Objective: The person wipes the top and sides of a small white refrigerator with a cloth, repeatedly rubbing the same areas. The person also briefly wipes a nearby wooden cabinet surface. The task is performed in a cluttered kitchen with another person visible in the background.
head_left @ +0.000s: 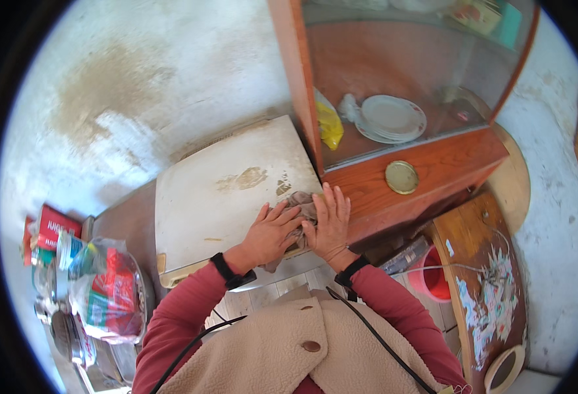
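Observation:
My left hand point(272, 234) and my right hand point(329, 221) both rest on a crumpled grey-brown cloth point(303, 199) at the right front corner of a white appliance top point(195, 212). The fingers of my left hand lie over the cloth. My right hand presses on its right side, with the fingertips near the edge of a wooden cabinet. Part of the cloth hangs over the front edge. Brown stains point(247, 178) mark the white top beyond my hands.
At right stands a red-brown cabinet point(441, 157) with glass, stacked plates point(392, 118) inside and a round lid point(402, 177) on its ledge. Bagged items point(109, 300) crowd the left. A red bucket point(432, 276) sits beside a worn wooden board point(486, 276) at lower right.

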Action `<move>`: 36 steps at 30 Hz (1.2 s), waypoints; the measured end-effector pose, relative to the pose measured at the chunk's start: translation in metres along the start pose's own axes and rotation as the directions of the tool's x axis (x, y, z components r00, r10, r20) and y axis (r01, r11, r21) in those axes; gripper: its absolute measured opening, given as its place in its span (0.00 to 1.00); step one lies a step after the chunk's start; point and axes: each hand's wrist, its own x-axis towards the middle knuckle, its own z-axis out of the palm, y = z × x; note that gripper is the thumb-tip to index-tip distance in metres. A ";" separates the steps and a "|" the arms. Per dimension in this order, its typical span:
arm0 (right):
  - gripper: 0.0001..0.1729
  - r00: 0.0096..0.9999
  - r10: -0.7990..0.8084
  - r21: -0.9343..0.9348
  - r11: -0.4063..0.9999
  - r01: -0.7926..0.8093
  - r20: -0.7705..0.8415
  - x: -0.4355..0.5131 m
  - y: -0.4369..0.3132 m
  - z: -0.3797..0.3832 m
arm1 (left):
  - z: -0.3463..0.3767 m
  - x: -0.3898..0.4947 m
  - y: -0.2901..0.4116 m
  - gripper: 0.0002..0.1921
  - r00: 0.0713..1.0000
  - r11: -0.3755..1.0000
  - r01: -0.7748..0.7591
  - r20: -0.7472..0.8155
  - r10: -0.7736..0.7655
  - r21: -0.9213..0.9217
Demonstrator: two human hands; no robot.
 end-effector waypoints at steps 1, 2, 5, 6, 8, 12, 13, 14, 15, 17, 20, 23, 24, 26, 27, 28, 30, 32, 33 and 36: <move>0.32 1.000 -0.011 0.012 1.000 0.011 0.000 0.000 0.000 -0.001 | -0.001 0.002 0.001 0.25 0.999 0.999 0.034 0.011 -0.034 0.023; 0.31 1.000 -0.014 0.023 1.000 0.014 0.000 -0.001 -0.001 0.000 | -0.002 0.003 0.001 0.25 0.999 0.996 0.047 0.016 -0.049 0.074; 0.30 0.999 -0.031 0.055 0.998 0.030 0.009 -0.003 0.001 0.001 | -0.002 0.013 -0.008 0.24 0.997 0.985 0.076 -0.020 -0.074 0.154; 0.30 1.000 -0.024 0.051 0.998 0.023 0.011 -0.003 0.001 0.002 | 0.000 0.019 -0.014 0.23 0.994 0.981 0.112 -0.026 -0.109 0.157; 0.30 0.999 -0.048 0.070 0.996 0.048 0.003 -0.004 0.002 0.003 | 0.002 0.039 -0.029 0.23 0.988 0.969 0.139 -0.088 -0.123 0.205; 0.31 0.998 -0.058 0.068 0.996 0.057 0.012 -0.005 0.006 0.003 | 0.000 0.102 -0.062 0.23 0.950 0.919 0.312 -0.090 -0.299 0.241; 0.31 0.997 -0.072 0.067 0.995 0.071 0.009 -0.005 0.006 0.003 | -0.002 0.115 -0.066 0.23 0.936 0.905 0.352 -0.096 -0.339 0.238; 0.31 0.997 -0.075 0.066 0.995 0.074 0.002 -0.005 0.007 0.003 | -0.002 0.124 -0.068 0.23 0.924 0.896 0.383 -0.101 -0.369 0.227; 0.31 0.997 -0.076 0.065 0.995 0.076 -0.005 -0.005 0.007 0.003 | -0.003 0.126 -0.067 0.23 0.936 0.908 0.353 -0.088 -0.342 0.227; 0.31 0.997 -0.077 0.062 0.995 0.077 -0.007 -0.006 0.008 0.003 | -0.002 0.121 -0.058 0.24 0.952 0.929 0.304 -0.033 -0.304 0.211; 0.32 0.996 -0.082 0.085 0.993 0.084 -0.035 -0.005 0.011 0.003 | 0.000 0.095 -0.034 0.24 0.992 0.984 0.027 0.117 -0.048 0.175; 0.33 0.996 -0.085 0.117 0.989 0.089 -0.040 -0.006 0.012 0.002 | -0.009 0.092 -0.024 0.25 0.988 0.996 0.058 0.138 -0.068 0.074; 0.34 0.996 -0.082 0.122 0.989 0.086 -0.033 -0.005 0.013 0.001 | -0.013 0.097 -0.024 0.25 0.989 0.990 0.031 0.138 -0.050 0.138; 0.34 0.994 -0.094 0.140 0.985 0.100 -0.046 -0.005 0.014 0.001 | -0.016 0.110 -0.024 0.24 0.988 0.978 0.037 0.137 -0.066 0.207; 0.34 0.992 -0.106 0.157 0.981 0.115 -0.068 -0.004 0.014 0.001 | -0.016 0.117 -0.025 0.24 0.987 0.965 0.048 0.137 -0.086 0.257; 0.33 0.994 -0.099 0.148 0.983 0.105 -0.045 -0.004 0.015 0.001 | -0.015 0.125 -0.026 0.21 0.988 0.954 0.066 0.116 -0.104 0.293; 0.33 0.995 -0.097 0.140 0.985 0.102 -0.038 -0.003 0.016 0.001 | -0.012 0.140 -0.032 0.20 0.986 0.950 0.129 0.061 -0.152 0.286; 0.32 0.995 -0.097 0.139 0.985 0.099 -0.025 -0.003 0.016 0.001 | -0.010 0.151 -0.044 0.19 0.983 0.947 0.157 0.045 -0.177 0.281; 0.32 0.995 -0.097 0.131 0.986 0.099 -0.020 -0.004 0.016 0.001 | -0.010 0.156 -0.052 0.19 0.984 0.947 0.155 0.046 -0.174 0.280; 0.33 0.997 -0.074 0.140 0.987 0.074 -0.001 -0.004 0.014 0.001 | -0.012 0.168 -0.084 0.19 0.990 0.960 0.053 0.108 -0.085 0.275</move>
